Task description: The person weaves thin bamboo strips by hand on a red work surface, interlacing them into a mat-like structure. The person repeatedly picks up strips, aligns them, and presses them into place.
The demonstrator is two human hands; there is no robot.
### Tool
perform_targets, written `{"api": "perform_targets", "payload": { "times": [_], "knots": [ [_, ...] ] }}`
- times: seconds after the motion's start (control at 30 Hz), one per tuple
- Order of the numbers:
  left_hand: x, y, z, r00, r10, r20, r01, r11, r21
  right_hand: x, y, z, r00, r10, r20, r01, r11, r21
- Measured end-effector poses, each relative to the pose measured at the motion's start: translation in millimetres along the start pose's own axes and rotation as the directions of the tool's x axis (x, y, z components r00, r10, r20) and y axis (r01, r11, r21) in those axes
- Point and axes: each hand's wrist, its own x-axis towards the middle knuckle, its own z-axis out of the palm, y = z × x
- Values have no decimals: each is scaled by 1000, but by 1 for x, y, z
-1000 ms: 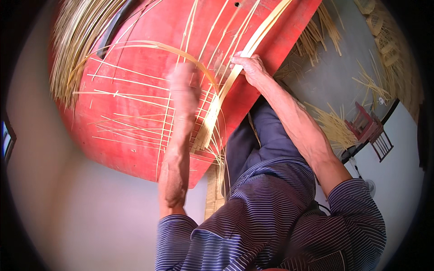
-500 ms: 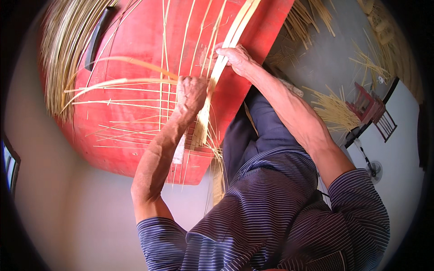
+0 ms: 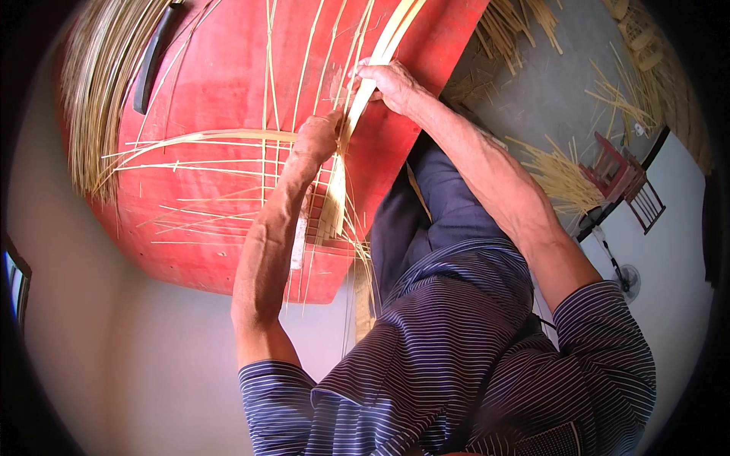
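Observation:
Pale split bamboo strips lie crossed over a red board (image 3: 205, 91). My left hand (image 3: 318, 138) is closed at the upper edge of a small woven patch (image 3: 331, 209). A bamboo strip (image 3: 220, 136) runs from the left into that hand; its fingertips are partly hidden. Just above and to the right, my right hand (image 3: 389, 82) is closed round a bundle of wide, flat bamboo strips (image 3: 395, 30), thumb on top. The bundle slants down toward the weave. Several thin upright strips (image 3: 306, 57) stand to the left of the bundle.
A thick sheaf of long thin strips (image 3: 91, 99) hangs over the board's left side, with a dark curved blade-like tool (image 3: 154, 61) beside it. A white block (image 3: 299, 242) lies by the weave. On the floor at right are loose strips (image 3: 559, 175) and a small reddish stool (image 3: 612, 169).
My left hand has shifted slightly up and right, its fingers now nearer the bundle. A raised, blurred strip has come down against the others. My right hand has moved slightly up and left, still gripping.

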Motion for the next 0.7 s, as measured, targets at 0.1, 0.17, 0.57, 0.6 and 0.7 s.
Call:
{"api": "perform_targets", "payload": {
  "times": [0.1,0.17,0.57,0.6,0.7],
  "knots": [
    [-10,10,-8,1000,-15,-13,13,989,-146,-1,0,-5,1000,-24,0,24,999,-27],
    [-17,12,-10,998,-44,-33,37,981,-192,-3,-2,-7,999,-37,36,39,999,-38],
    [-39,-21,23,934,90,-346,-140,983,-122,4,7,-16,998,-21,59,16,997,77],
    [-42,-20,21,939,80,-335,-124,986,-112,4,6,-18,994,-28,105,22,998,65],
    [-49,-17,22,928,-19,-373,-79,966,-247,4,6,-18,996,-20,90,11,995,103]
  ]
}}
